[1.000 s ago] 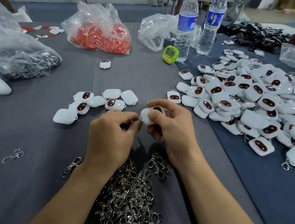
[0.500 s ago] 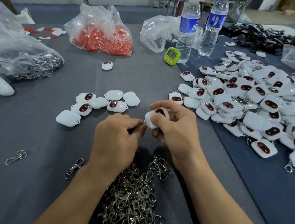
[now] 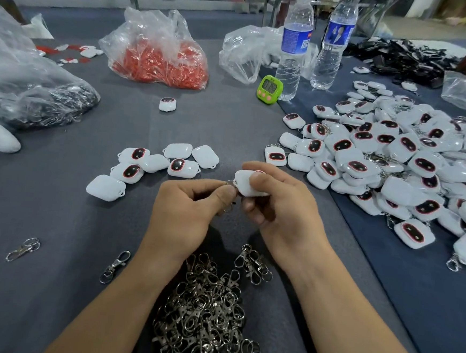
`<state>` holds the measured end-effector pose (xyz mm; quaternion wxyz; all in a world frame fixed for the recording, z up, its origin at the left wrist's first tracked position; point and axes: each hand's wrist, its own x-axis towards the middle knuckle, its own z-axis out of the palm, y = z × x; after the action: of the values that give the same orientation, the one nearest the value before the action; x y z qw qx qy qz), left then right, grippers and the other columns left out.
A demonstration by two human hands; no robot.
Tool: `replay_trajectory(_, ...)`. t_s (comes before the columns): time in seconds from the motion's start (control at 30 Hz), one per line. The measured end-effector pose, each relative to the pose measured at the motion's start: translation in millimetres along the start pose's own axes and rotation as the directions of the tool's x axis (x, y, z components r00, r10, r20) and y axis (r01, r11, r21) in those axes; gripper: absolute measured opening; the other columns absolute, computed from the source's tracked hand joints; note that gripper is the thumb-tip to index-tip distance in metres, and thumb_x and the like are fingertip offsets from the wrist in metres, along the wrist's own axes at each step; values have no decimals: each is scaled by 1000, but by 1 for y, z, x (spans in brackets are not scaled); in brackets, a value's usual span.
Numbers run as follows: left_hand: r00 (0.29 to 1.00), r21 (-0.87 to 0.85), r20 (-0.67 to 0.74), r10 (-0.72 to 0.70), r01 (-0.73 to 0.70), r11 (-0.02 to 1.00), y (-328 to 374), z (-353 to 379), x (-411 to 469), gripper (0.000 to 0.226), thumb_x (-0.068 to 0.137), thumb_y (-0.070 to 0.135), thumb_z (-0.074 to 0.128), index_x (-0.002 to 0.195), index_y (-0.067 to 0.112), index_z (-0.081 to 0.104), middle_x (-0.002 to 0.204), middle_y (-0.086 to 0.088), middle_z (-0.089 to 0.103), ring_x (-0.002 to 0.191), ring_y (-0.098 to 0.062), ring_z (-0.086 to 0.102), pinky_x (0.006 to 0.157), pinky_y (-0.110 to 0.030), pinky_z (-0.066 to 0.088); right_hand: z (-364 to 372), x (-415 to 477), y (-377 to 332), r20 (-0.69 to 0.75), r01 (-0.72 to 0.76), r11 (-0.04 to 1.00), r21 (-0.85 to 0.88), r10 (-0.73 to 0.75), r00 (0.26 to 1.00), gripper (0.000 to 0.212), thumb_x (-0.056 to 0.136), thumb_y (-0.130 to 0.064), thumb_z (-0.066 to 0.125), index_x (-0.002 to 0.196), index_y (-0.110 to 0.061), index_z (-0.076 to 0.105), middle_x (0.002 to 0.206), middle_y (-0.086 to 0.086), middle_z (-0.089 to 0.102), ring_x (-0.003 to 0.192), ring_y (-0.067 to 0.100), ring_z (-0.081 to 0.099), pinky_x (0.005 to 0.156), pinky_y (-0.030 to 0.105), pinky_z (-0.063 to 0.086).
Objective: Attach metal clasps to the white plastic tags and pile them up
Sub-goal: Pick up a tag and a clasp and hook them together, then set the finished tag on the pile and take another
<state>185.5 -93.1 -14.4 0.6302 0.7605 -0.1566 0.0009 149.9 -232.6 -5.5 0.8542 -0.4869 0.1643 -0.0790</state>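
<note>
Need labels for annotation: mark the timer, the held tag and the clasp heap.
timer point(image 3: 269, 85), head view, on its display.
held tag point(image 3: 243, 184), head view, on its white shell.
clasp heap point(image 3: 210, 311), head view, mid-heap.

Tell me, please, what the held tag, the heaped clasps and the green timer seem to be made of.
Held tag: likely moulded plastic, white and glossy, with soft highlights and rounded edges. Heaped clasps: metal, seemingly plated, silvery with bright glints. Green timer: probably plastic, smooth lime casing; its grey display looks like an LCD.

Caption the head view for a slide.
Left hand pinches a metal clasp against a white tag held by the right hand.
</note>
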Motion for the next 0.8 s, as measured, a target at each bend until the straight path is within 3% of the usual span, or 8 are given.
replay_trajectory(0.1,1000,-29,-12,-21,21,999,2,-2,-1,26,85,17,79,84,42,80,71,6,76,60,1,62,58,-13,50,0,0,0,-2,-7,1000,-26,7,1000,22,93,2,56,94,-11,74,72,7,69,49,13,51,55,28,33)
replay_trajectory(0.2,996,207,-49,73,-61,976,-1,-3,-2,20,83,25,80,80,44,79,67,15,73,63,-3,66,61,-19,51,0,0,4,-2,94,987,-132,-95,995,22,89,3,60,90,-15,74,70,6,67,45,13,50,45,21,33)
replay_trajectory(0.3,952,596,28,304,-260,760,-3,-4,-6,14,84,31,70,77,25,81,61,5,64,64,-18,57,64,-38,44,4,0,12,-5,210,920,-332,-224,975,17,80,-5,68,87,-18,76,67,4,65,47,14,51,44,22,40)
replay_trajectory(0.4,908,721,86,411,-341,603,-8,-5,-6,19,83,26,66,74,15,79,60,-1,62,63,-26,52,63,-37,35,7,-1,19,2,262,827,-498,-301,954,17,77,-14,70,87,-25,77,65,-2,66,54,15,56,54,29,46)
replay_trajectory(0.5,931,660,-12,366,-268,702,-5,-4,-6,13,84,25,73,73,22,79,60,9,62,65,-18,54,65,-31,35,6,0,15,6,234,905,-356,-248,969,20,84,-1,67,89,-18,76,66,-1,66,48,14,53,44,21,40)
replay_trajectory(0.63,984,292,-146,98,-52,955,-5,-3,-2,19,76,22,85,74,39,78,64,23,70,60,4,63,57,-7,42,-1,4,5,-18,120,973,-198,-126,992,26,91,8,57,98,-10,73,69,5,69,44,15,52,37,20,33)
replay_trajectory(0.7,990,147,-139,-2,22,989,-7,-3,2,25,76,15,83,73,39,80,63,16,71,54,2,59,55,-11,44,-5,6,1,-47,64,988,-138,-71,996,25,92,7,56,102,-9,72,71,5,70,45,14,53,38,20,32)
replay_trajectory(0.8,988,-43,-111,-107,102,994,-7,-6,6,31,79,7,81,75,37,81,70,9,75,64,0,63,64,-12,50,-11,10,-5,-105,12,1000,4,-11,994,19,93,5,57,104,-7,68,71,6,71,44,12,53,38,18,30)
